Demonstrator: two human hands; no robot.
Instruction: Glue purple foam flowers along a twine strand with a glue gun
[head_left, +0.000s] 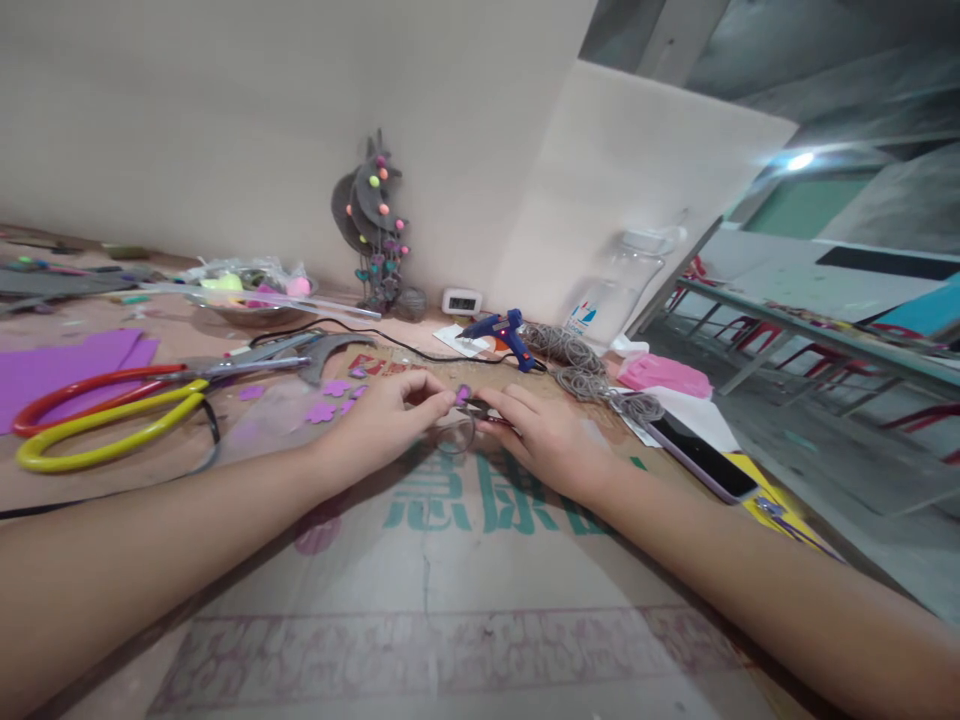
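Fine handwork over printed board [450,575]

Left hand [397,412] pinches small purple piece [463,394], between both hands; right hand [551,437] grips dark tool [475,409], maybe scissors from here. Best: steady pinch, tool clear of skin, piece turned slowly.

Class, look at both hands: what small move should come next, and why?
Probably a slight turn of the small purple piece with the left hand, since it sits at that hand's fingertips, right beside the small dark item in the right hand.
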